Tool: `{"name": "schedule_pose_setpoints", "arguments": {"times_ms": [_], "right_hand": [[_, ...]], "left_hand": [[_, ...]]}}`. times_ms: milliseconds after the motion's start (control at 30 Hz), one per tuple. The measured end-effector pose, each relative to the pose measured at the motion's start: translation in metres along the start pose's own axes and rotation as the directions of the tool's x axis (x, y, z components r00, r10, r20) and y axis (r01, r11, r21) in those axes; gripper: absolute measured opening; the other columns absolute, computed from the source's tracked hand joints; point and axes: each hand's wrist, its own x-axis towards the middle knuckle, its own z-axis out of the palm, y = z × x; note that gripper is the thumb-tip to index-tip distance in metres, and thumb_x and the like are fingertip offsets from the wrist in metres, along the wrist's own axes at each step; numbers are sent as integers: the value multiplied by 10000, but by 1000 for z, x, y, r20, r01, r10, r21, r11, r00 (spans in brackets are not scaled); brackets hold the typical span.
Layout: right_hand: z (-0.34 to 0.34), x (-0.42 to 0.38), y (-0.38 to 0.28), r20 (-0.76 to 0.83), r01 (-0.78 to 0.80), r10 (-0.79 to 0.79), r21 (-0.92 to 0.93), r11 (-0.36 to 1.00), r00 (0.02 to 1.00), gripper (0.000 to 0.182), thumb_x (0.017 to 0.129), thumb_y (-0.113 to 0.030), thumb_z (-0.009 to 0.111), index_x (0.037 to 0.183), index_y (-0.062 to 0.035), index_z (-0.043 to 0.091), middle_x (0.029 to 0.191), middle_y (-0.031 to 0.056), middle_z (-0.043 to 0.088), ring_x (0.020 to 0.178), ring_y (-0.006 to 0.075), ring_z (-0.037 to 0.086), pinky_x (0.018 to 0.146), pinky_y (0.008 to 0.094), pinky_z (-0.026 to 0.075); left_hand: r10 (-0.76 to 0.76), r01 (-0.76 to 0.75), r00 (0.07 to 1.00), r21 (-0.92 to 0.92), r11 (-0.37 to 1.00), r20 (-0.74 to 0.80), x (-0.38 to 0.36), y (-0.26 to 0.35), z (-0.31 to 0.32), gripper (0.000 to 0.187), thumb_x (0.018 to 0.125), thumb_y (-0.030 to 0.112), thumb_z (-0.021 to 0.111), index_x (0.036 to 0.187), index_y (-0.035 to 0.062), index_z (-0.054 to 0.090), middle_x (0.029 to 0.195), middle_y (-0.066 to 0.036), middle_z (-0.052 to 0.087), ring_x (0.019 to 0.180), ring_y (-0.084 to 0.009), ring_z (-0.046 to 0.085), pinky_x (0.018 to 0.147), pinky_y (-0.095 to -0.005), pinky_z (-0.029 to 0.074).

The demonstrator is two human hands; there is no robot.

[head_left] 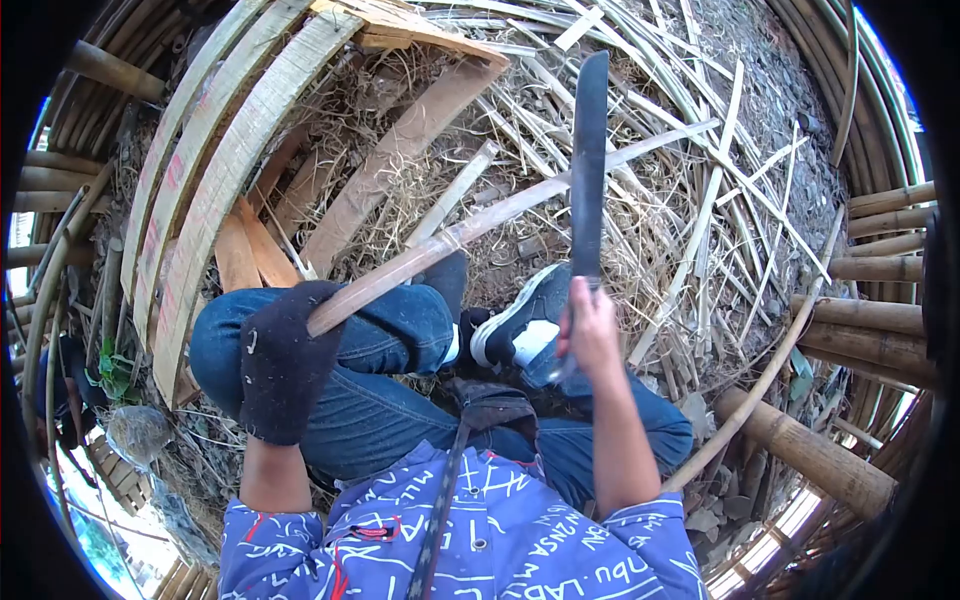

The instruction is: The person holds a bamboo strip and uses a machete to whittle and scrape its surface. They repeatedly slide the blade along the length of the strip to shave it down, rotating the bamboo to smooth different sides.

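Note:
My right hand (592,335) is bare and wrapped around the handle of a machete (588,165). The long dark blade points forward and crosses in front of a bamboo strip (450,238). A thick black glove or cloth covers my left hand (288,365), which rests by my left knee. It grips the near end of the strip, though the cloth hides the separate fingers. From there the strip slants up and right over the ground, past my shoes.
A slatted wooden crate (235,140) lies at the left, close to my knee. Split strips and shavings (690,220) litter the ground ahead. Bamboo poles (815,455) line the right side. A plastic bag (138,433) lies at the lower left.

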Motion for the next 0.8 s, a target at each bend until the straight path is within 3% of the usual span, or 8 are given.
{"name": "schedule_pose_setpoints", "arguments": {"times_ms": [133,267,333,367,500,633,767,800], "right_hand": [[-7,-1,11,94,-1,-2,28,1000,996,478,1000,-480,390,723,-93,430,517,21,458,366,115,468,333,261,407],[8,-3,2,28,-32,30,97,995,999,422,1005,-436,418,818,-59,459,504,9,454,363,110,458,350,269,400],[16,-13,9,124,49,-61,94,994,990,467,992,-485,408,764,-80,438,526,18,462,358,121,462,337,251,389],[9,-10,18,141,58,-68,75,996,988,390,1005,-422,429,920,-47,496,536,25,488,372,102,459,348,258,377],[4,2,6,28,-36,32,132,991,999,374,1002,-405,451,835,-70,448,526,6,458,362,94,452,349,252,390],[13,-12,17,85,46,-54,90,995,995,347,1001,-385,456,935,-47,497,499,12,462,365,101,460,346,259,366],[2,-3,12,9,24,-24,12,1000,1000,469,1001,-458,404,727,-79,442,517,13,452,370,115,473,348,269,419],[15,-14,6,20,-1,0,56,998,1000,433,1000,-441,422,778,-72,459,521,14,461,377,106,471,349,262,410]], "left_hand": [[-24,23,999,-33,999,-42,1,-3,0,154,737,57,735,882,37,685,798,-163,675,735,-319,671,674,-373,512],[31,-31,999,-15,999,24,-2,-4,-2,179,752,77,725,918,36,673,805,-169,673,732,-331,671,649,-380,524],[38,-38,999,-30,999,0,3,-3,-2,178,752,74,724,919,37,673,807,-170,673,733,-332,671,647,-379,523],[36,-36,999,-34,999,9,3,-3,-2,177,753,73,723,919,38,673,805,-169,673,730,-331,671,645,-378,522],[65,-65,998,-25,998,-5,1,-5,1,168,753,74,725,910,42,674,793,-164,673,715,-324,671,641,-374,520],[36,-36,999,-9,999,-15,3,-4,-2,169,751,81,729,905,43,672,787,-164,674,709,-323,671,643,-376,521],[58,-58,998,-3,998,9,1,-6,1,172,751,86,729,907,46,669,792,-164,674,720,-328,672,648,-379,523],[65,-65,998,-2,998,-1,0,-6,1,176,751,87,728,912,47,667,795,-165,673,725,-329,673,649,-380,524]]}}
